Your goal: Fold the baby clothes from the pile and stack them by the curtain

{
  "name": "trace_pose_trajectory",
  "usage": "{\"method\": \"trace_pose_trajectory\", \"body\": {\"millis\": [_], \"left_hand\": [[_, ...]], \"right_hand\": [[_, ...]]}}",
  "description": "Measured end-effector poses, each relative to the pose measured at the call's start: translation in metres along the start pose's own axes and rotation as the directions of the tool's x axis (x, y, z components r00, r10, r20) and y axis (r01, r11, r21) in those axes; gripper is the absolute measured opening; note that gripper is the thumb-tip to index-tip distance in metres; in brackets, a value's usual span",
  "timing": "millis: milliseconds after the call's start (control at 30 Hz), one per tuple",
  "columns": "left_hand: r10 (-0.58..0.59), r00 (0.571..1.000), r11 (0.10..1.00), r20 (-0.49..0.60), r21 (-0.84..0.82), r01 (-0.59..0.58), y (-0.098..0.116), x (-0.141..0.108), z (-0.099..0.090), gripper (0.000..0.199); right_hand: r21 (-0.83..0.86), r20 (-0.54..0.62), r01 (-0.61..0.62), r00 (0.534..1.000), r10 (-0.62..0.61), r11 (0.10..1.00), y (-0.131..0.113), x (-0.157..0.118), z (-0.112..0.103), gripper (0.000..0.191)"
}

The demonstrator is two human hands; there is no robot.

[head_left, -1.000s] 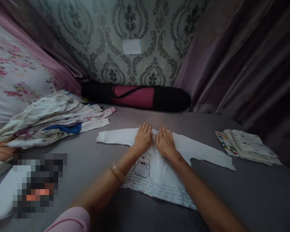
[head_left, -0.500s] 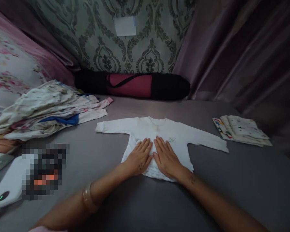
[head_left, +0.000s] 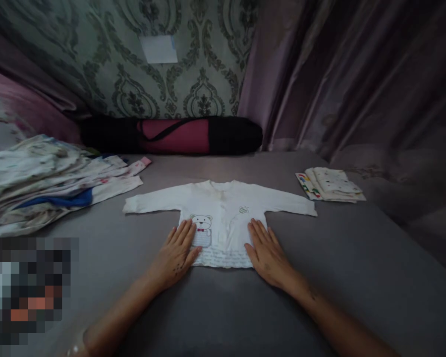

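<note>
A small white long-sleeved baby shirt [head_left: 223, 213] lies flat and spread out, its sleeves stretched to both sides and its neckline away from me. On its front are a printed bear with a red bow tie, a small bee-like print and lines of lettering along the hem. My left hand [head_left: 180, 250] rests flat on the lower left side of the shirt, fingers extended beside the bear. On the opposite lower side lies my right hand [head_left: 269, 253], also flat with its fingers stretched out. Neither hand grips the fabric.
Several crumpled garments form a pile [head_left: 52, 178] at the left. Folded clothes [head_left: 330, 184] lie at the right. A black and dark pink bag [head_left: 174, 135] stretches along the wall, on the grey sheet [head_left: 215, 312]. Something pixelated [head_left: 29, 292] sits at the lower left.
My hands have moved apart from the shirt's middle to its two sides, uncovering the bear print. The shirt looks smoother and its hem straighter. The view has turned somewhat right.
</note>
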State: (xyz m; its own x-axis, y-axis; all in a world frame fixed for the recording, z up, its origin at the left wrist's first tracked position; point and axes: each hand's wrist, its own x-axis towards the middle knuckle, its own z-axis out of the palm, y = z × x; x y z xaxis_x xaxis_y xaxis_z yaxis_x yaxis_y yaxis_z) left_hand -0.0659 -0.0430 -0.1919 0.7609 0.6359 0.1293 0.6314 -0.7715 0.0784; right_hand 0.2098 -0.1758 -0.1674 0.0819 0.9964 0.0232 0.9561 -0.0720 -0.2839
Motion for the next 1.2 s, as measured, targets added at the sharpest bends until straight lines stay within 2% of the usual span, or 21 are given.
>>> {"method": "trace_pose_trajectory", "body": {"millis": [67,133,167,233,267,300,333,367,400,433,467,667,733,833,933,1067,1200], "left_hand": [[0.004,1.000,1.000,0.011,0.009,-0.004,-0.002,0.001,0.001,0.064],[0.004,1.000,1.000,0.022,0.002,-0.004,-0.003,0.006,-0.003,0.061],[-0.001,1.000,1.000,0.025,-0.008,0.002,-0.004,0.009,-0.007,0.058],[-0.020,1.000,0.999,0.014,-0.040,0.020,-0.005,0.017,-0.017,0.051],[-0.030,1.000,0.998,0.000,-0.061,0.030,-0.004,0.021,-0.022,0.048],[-0.038,0.999,0.996,-0.020,-0.087,0.036,-0.003,0.027,-0.026,0.046],[-0.042,0.998,0.993,-0.046,-0.114,0.036,-0.001,0.033,-0.030,0.044],[-0.041,0.996,0.990,-0.075,-0.141,0.030,0.002,0.040,-0.032,0.043],[-0.038,0.993,0.986,-0.109,-0.167,0.020,0.006,0.049,-0.034,0.042],[-0.028,0.990,0.981,-0.140,-0.192,0.000,0.010,0.058,-0.033,0.040],[-0.010,0.986,0.976,-0.165,-0.217,-0.026,0.016,0.069,-0.032,0.038],[0.216,0.946,0.882,-0.243,-0.368,-0.296,0.055,0.150,-0.006,0.037],[0.249,0.938,0.859,-0.242,-0.391,-0.329,0.067,0.177,0.001,0.039],[0.222,0.959,0.878,-0.178,-0.392,-0.276,0.083,0.208,0.007,0.043],[0.168,0.980,0.903,-0.108,-0.382,-0.197,0.096,0.227,0.013,0.047],[0.103,0.995,0.933,-0.009,-0.347,-0.099,0.107,0.234,0.025,0.057],[0.095,0.995,0.955,0.017,-0.284,-0.086,0.111,0.232,0.032,0.070]], "right_hand": [[0.120,0.007,0.005,1.000,-0.006,0.993,0.006,0.005,-0.003,0.060],[0.294,-0.015,0.007,1.000,-0.002,0.956,0.021,0.016,-0.013,0.054],[0.374,-0.039,-0.008,0.999,0.024,0.927,0.034,0.023,-0.021,0.049],[0.460,-0.108,-0.101,0.980,0.169,0.882,0.067,0.036,-0.041,0.042],[0.441,-0.156,-0.205,0.941,0.299,0.874,0.085,0.041,-0.051,0.039],[0.399,-0.212,-0.356,0.861,0.463,0.845,0.103,0.044,-0.061,0.037],[0.361,-0.223,-0.533,0.748,0.625,0.766,0.119,0.047,-0.069,0.035],[0.343,-0.207,-0.654,0.647,0.734,0.674,0.133,0.049,-0.076,0.034],[0.334,-0.205,-0.715,0.581,0.788,0.614,0.145,0.050,-0.081,0.034],[0.330,-0.190,-0.755,0.535,0.823,0.567,0.154,0.051,-0.085,0.033],[0.335,-0.176,-0.769,0.516,0.838,0.544,0.160,0.052,-0.086,0.033],[0.449,-0.120,-0.763,0.464,0.878,0.465,0.179,0.068,-0.079,0.016],[0.515,-0.114,-0.739,0.443,0.889,0.434,0.182,0.074,-0.079,0.010],[0.635,-0.125,-0.659,0.428,0.895,0.404,0.181,0.082,-0.081,0.008],[0.755,-0.144,-0.534,0.430,0.891,0.380,0.173,0.087,-0.086,0.005],[0.854,-0.154,-0.394,0.434,0.888,0.341,0.161,0.088,-0.099,0.007],[0.941,-0.134,-0.220,0.458,0.879,0.258,0.148,0.086,-0.115,0.009]]}}
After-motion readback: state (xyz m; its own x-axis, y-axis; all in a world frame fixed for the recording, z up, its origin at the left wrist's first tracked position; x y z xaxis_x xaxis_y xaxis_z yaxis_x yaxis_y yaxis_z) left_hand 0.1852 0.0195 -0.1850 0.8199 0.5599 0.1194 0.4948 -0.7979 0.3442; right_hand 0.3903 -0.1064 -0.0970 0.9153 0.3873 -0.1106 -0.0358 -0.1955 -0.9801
